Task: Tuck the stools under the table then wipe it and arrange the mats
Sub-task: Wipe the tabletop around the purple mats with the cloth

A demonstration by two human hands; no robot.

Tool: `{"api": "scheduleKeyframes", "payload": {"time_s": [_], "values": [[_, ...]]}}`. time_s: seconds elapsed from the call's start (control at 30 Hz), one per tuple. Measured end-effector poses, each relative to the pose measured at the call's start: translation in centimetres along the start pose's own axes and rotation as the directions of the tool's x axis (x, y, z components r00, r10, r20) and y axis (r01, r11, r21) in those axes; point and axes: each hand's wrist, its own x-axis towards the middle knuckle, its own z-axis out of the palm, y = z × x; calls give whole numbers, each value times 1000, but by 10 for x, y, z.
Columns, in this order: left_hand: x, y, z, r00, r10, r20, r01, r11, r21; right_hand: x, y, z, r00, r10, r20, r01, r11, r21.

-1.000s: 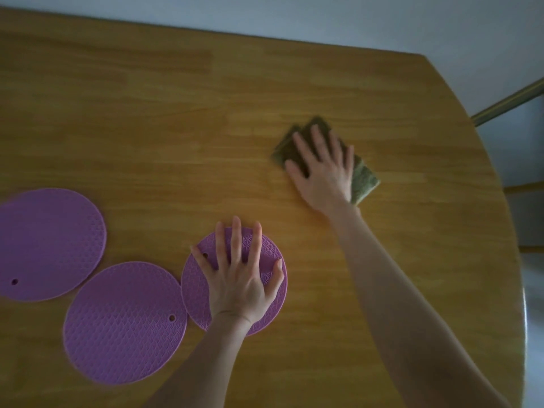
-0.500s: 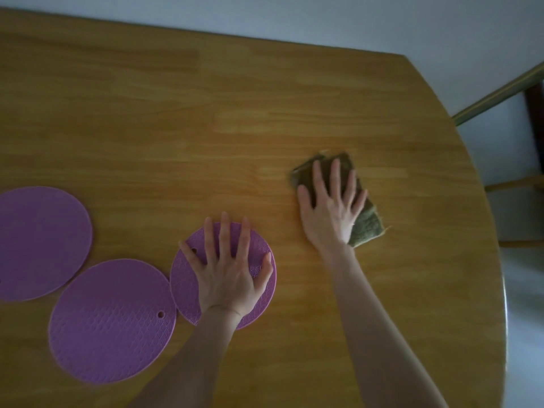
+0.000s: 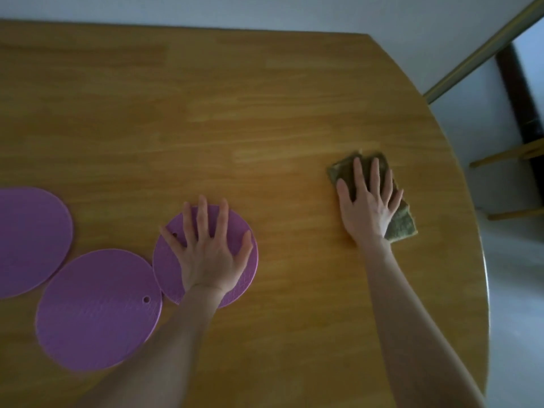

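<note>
The wooden counter (image 3: 265, 119) fills most of the frame, its curved edge running down the right side. Three round purple mats lie in the lower left: the far-left mat (image 3: 29, 240), the middle mat (image 3: 97, 310) and the right mat (image 3: 247, 254), which just touches the middle one. The left hand (image 3: 206, 248) lies flat, fingers spread wide, on the right mat. The right hand (image 3: 368, 207), flat and open, presses a folded green cloth (image 3: 403, 225) at centre right. Over the last second the cloth has swept from the counter's middle toward the right edge, so wiping is probably mid-stroke; arranging the mats seems yet to come.
</note>
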Motion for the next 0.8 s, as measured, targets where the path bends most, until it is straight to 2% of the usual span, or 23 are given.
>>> {"api": "scheduleKeyframes", "payload": {"time_s": [0.07,0.1,0.2,0.27,0.4,0.5,0.57,0.67,0.8], "values": [[0,0,2,1000,1,-12,-1,1000,-6,-41,-7,10,999,36,-15,-36,999,-10],[-1,0,3,1000,2,-21,-3,1000,-9,-57,-20,17,1000,2,-10,-2,1000,-15],[-1,-2,4,999,-1,-49,0,1000,-19,-60,-52,27,971,-233,55,234,972,-25],[-1,-2,6,997,2,-76,-5,999,-43,-36,-45,22,955,-290,61,292,956,-35],[-3,-3,9,986,39,-161,-53,995,-88,-18,19,9,994,-113,-4,113,994,0],[-6,-4,10,970,62,-234,-87,991,-97,-58,62,4,999,32,-26,-31,999,28],[-6,-3,11,962,68,-263,-96,991,-95,-97,64,13,996,79,-26,-79,997,26],[-3,-3,11,954,70,-290,-102,990,-96,-135,40,28,999,-32,-8,32,999,2],[-4,-4,10,963,76,-258,-100,992,-82,-116,39,23,984,-176,24,177,984,-19]]}}
